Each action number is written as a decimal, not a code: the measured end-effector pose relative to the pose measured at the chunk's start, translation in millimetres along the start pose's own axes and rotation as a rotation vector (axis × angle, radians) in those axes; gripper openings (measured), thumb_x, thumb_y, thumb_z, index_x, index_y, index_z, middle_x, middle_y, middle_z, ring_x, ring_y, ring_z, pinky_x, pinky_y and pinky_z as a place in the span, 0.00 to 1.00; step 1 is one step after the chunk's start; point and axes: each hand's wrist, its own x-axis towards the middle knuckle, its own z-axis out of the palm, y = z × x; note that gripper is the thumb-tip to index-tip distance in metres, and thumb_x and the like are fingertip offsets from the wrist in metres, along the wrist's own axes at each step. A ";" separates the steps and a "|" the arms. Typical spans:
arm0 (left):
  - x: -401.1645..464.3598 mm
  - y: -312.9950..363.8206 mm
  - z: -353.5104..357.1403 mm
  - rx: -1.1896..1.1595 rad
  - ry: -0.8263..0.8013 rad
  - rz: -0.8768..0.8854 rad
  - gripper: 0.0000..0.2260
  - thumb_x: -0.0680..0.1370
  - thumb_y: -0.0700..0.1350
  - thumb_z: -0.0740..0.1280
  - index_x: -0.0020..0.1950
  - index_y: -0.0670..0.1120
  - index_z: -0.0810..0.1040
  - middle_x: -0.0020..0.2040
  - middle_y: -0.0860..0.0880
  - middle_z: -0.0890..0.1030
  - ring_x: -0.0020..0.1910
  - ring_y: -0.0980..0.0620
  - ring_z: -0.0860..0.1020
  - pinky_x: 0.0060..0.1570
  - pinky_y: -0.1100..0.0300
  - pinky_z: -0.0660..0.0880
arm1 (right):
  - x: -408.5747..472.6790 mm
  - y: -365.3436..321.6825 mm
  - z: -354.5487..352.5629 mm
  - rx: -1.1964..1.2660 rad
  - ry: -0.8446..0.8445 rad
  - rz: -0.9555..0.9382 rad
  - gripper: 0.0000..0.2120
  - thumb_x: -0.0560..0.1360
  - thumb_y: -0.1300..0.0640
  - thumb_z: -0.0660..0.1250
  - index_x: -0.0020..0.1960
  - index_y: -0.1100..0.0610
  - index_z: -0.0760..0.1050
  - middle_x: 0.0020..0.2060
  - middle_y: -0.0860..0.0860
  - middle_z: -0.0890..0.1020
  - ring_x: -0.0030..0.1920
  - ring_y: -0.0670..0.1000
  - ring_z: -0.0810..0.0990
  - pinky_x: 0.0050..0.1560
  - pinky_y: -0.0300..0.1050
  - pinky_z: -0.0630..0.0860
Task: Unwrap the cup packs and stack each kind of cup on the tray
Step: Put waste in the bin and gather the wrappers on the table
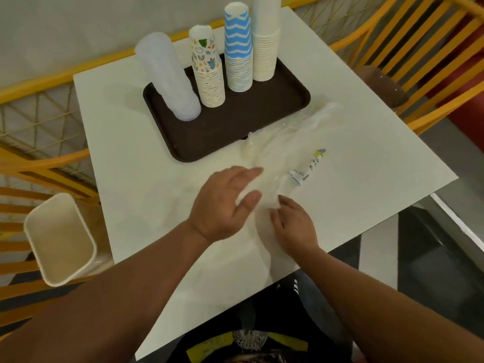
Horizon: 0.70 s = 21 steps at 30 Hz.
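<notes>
— How many stacks do you count on the tray [293, 106]?

— I see four, all upside down: one of clear plastic cups [167, 74] at the left, one of cups with small colourful drawings [208, 66], one of blue zigzag cups [237, 48], and one of plain white cups [265, 38] at the right.

— And the wrapping?

— A heap of clear wrappers [288, 142] lies on the white tabletop [136, 179], just near and right of the tray; I can't count them. One label shows.

— The hands?

— Two. My left hand [222, 205] lies flat, fingers straight, on the near end of the plastic. My right hand [293, 224] has its fingertips on the plastic too, but whether it pinches, I cannot tell.

— Anything else?

— One cream bin [61, 239], near left.
</notes>
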 end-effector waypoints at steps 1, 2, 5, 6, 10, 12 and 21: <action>7.7 1.3 -0.7 -0.210 0.092 -0.181 0.20 0.81 0.53 0.56 0.66 0.43 0.76 0.54 0.47 0.80 0.49 0.53 0.77 0.50 0.61 0.74 | 1.3 0.3 -3.8 0.075 0.012 0.088 0.18 0.81 0.51 0.58 0.47 0.61 0.81 0.46 0.50 0.82 0.50 0.55 0.79 0.46 0.36 0.66; 13.3 -0.4 2.5 -0.365 0.106 -0.343 0.20 0.81 0.53 0.55 0.67 0.44 0.74 0.55 0.48 0.80 0.50 0.54 0.77 0.53 0.62 0.75 | 2.6 1.9 -7.2 0.121 0.011 0.141 0.19 0.82 0.51 0.58 0.42 0.61 0.78 0.39 0.48 0.78 0.44 0.55 0.78 0.40 0.38 0.64; 25.2 -11.3 29.6 -0.541 -0.235 -0.586 0.13 0.81 0.48 0.61 0.65 0.48 0.75 0.58 0.54 0.80 0.57 0.58 0.77 0.63 0.59 0.73 | 8.0 6.9 -17.1 0.210 -0.009 0.223 0.21 0.83 0.48 0.57 0.42 0.63 0.75 0.35 0.53 0.78 0.39 0.54 0.76 0.39 0.46 0.67; 28.1 -12.0 41.5 -0.549 -0.335 -0.621 0.13 0.81 0.45 0.63 0.65 0.50 0.75 0.58 0.55 0.79 0.59 0.56 0.77 0.64 0.59 0.72 | 9.3 8.4 -20.5 0.249 -0.009 0.246 0.20 0.82 0.48 0.57 0.44 0.63 0.76 0.36 0.55 0.79 0.39 0.53 0.76 0.41 0.46 0.69; 41.5 -9.3 81.4 -0.386 -0.426 -0.688 0.14 0.80 0.47 0.65 0.66 0.51 0.75 0.53 0.53 0.80 0.55 0.54 0.79 0.56 0.63 0.73 | 18.8 11.8 -31.7 0.383 -0.017 0.393 0.20 0.82 0.47 0.57 0.41 0.61 0.76 0.34 0.55 0.80 0.37 0.52 0.76 0.41 0.49 0.72; 48.2 -8.8 93.1 -0.300 -0.364 -0.709 0.11 0.80 0.47 0.66 0.62 0.50 0.77 0.48 0.52 0.80 0.47 0.55 0.79 0.47 0.67 0.71 | 28.0 18.0 -34.6 0.464 -0.020 0.472 0.20 0.81 0.46 0.59 0.41 0.59 0.76 0.35 0.55 0.81 0.39 0.56 0.80 0.45 0.54 0.76; 58.8 -11.3 104.7 -0.149 -0.394 -0.685 0.11 0.79 0.48 0.66 0.61 0.50 0.78 0.38 0.58 0.78 0.39 0.58 0.77 0.42 0.65 0.71 | 37.3 47.5 -48.1 0.007 0.211 0.009 0.20 0.78 0.51 0.63 0.68 0.58 0.71 0.66 0.54 0.74 0.65 0.53 0.72 0.64 0.46 0.70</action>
